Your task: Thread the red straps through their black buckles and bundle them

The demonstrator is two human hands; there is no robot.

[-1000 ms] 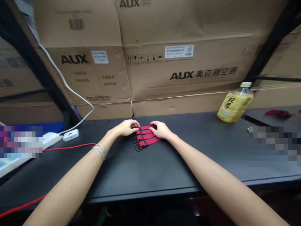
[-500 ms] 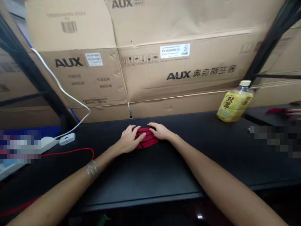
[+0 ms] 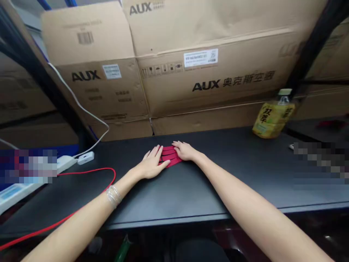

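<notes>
Blurred object (image 3: 27, 167), left edge, unreadable. Red cable (image 3: 89, 170) on the desk (image 3: 174, 196). Left hand (image 3: 151, 163): open, flat, fingers on the red cloth (image 3: 170, 156), not gripping. Cloth: black-strapped, on the desk between the hands, partly hidden by fingers. Right hand (image 3: 185, 151): open, flat, fingertips on the cloth's right end. Yellow-labelled bottle (image 3: 272, 120), far right, standing on the desk.

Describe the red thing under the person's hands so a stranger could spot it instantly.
Below the brown AUX cardboard boxes is a black tabletop. At its middle, between the bare left hand and right hand, sits a flat red fabric piece crossed by black straps; unlike the thin red cable nearby, it lies under the fingers.
</notes>
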